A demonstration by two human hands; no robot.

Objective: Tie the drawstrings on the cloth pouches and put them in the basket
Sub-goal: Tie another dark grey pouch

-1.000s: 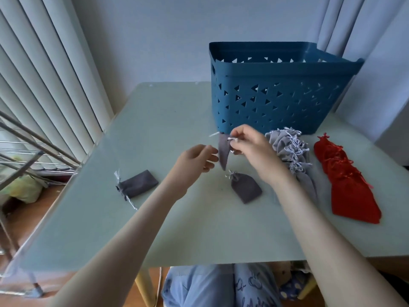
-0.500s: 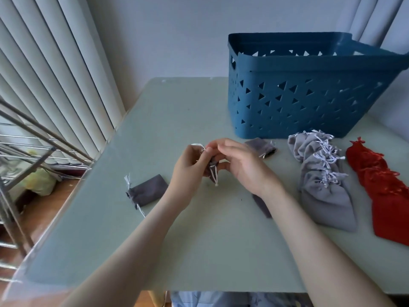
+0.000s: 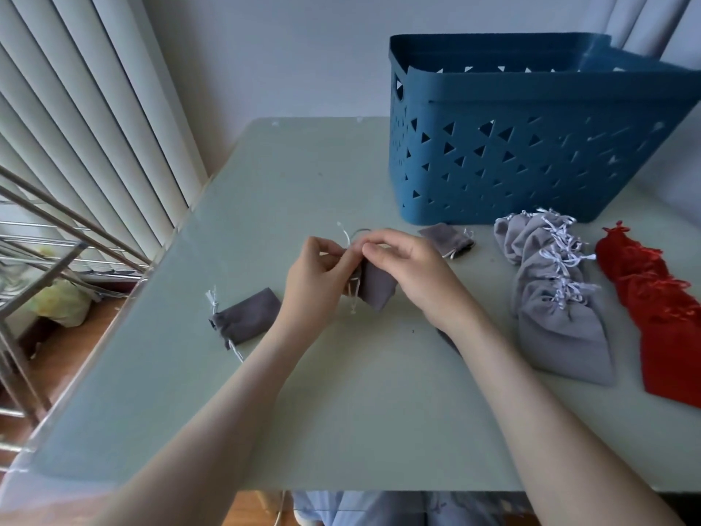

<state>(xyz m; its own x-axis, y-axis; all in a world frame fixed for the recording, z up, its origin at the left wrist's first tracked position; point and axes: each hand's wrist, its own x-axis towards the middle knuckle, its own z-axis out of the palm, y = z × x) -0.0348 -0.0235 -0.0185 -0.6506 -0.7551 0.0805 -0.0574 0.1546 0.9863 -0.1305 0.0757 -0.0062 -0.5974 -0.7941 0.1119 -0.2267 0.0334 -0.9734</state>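
- Now pinching white drawstrings [image 3: 347, 237] of dark grey pouch [image 3: 375, 288] with left hand [image 3: 315, 277] and right hand [image 3: 411, 265] together, no longer right alone.
- Held in front of blue basket [image 3: 493, 157].
- Tying likely starting.

Pale table [image 3: 341, 411] with basket [image 3: 512, 157] and pouches [image 3: 557, 324]

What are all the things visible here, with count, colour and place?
basket: one, blue, far right on the table.
held pouch: one, dark grey, between both hands.
other dark grey pouches: three; left of the hands, by the basket, under the right forearm.
light grey pouches: row, count unclear, right.
red pouches: row, count unclear, far right.
table: one, pale green.
blinds: white, left.
left hand, right hand: both pinch the held pouch.
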